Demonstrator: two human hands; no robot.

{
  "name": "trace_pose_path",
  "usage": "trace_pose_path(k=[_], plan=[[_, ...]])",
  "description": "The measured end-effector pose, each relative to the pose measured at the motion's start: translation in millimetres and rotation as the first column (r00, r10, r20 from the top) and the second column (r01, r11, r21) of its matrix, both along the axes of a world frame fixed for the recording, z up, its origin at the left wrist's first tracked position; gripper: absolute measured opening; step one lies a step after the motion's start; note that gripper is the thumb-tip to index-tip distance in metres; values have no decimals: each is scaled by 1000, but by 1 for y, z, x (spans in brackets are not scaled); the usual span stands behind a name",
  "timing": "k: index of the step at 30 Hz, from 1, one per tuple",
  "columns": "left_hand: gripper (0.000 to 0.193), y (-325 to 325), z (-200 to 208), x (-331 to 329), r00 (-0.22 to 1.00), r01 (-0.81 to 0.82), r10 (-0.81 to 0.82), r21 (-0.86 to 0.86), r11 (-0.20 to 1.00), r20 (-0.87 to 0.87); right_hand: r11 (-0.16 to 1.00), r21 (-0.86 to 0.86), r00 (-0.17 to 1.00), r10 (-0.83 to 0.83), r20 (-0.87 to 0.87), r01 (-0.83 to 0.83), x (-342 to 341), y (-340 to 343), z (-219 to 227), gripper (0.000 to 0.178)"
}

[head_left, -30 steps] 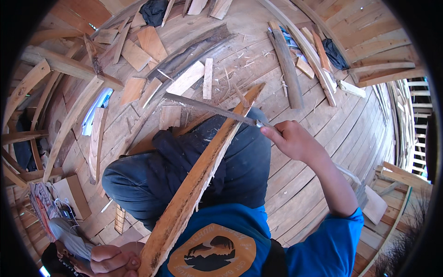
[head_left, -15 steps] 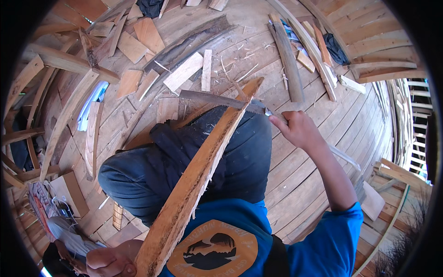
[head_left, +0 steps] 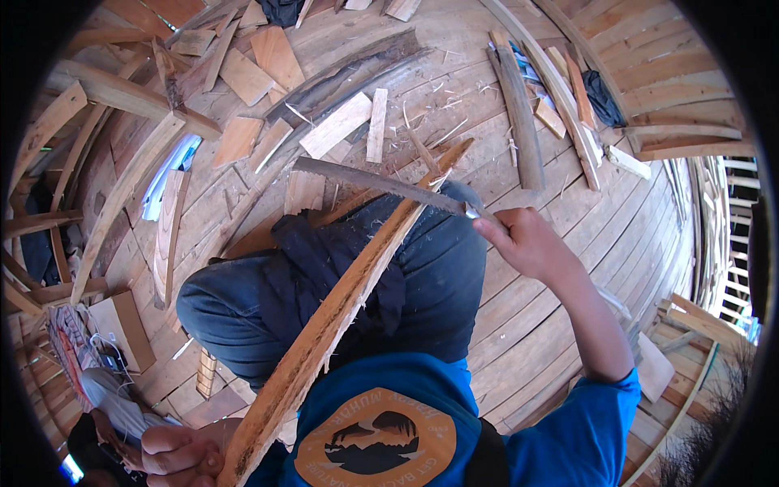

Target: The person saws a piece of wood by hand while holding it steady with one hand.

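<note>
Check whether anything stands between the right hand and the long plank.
Only the saw: it is gripped in the right hand and lies across the plank near its far end. Nothing else visibly blocks it.

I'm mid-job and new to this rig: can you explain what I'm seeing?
There's no machine: a person works bare-handed, seen from above by a wide fisheye camera on their own head, so straight edges bend. The right hand holds a saw, its blade across the far end of a long plank. The left hand is curled at the plank's near end, its grip partly hidden. On the wooden floor lie offcuts and thin shavings.
</note>
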State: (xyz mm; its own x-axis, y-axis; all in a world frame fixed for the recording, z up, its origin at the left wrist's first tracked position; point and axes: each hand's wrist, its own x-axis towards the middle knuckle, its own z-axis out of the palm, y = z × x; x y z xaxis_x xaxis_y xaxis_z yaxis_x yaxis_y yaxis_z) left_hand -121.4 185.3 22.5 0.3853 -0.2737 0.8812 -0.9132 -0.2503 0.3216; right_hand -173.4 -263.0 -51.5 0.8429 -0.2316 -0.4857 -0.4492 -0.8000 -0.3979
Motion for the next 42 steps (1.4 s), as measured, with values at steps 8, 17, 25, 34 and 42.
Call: trace_pose_path(k=[8,17,25,34,42], plan=[[48,-6,-7,3,999,45,-43,-101,994,17,945,-328,995,36,93,-4,9,-18,-17,75],[40,-17,1,0,999,-42,42,-1,999,-22,861,-492,991,-109,74,132,11,-30,-7,71],[42,18,-15,-1,994,91,-89,-35,995,62,993,-25,980,-114,-163,112,5,-29,-17,82],[45,1,-9,9,989,148,-148,-27,989,25,983,-132,987,-142,-75,131,1,-28,-26,85],[48,13,-11,4,981,191,-190,-47,980,40,989,-108,984,-115,-132,101,3,-42,-23,89]])
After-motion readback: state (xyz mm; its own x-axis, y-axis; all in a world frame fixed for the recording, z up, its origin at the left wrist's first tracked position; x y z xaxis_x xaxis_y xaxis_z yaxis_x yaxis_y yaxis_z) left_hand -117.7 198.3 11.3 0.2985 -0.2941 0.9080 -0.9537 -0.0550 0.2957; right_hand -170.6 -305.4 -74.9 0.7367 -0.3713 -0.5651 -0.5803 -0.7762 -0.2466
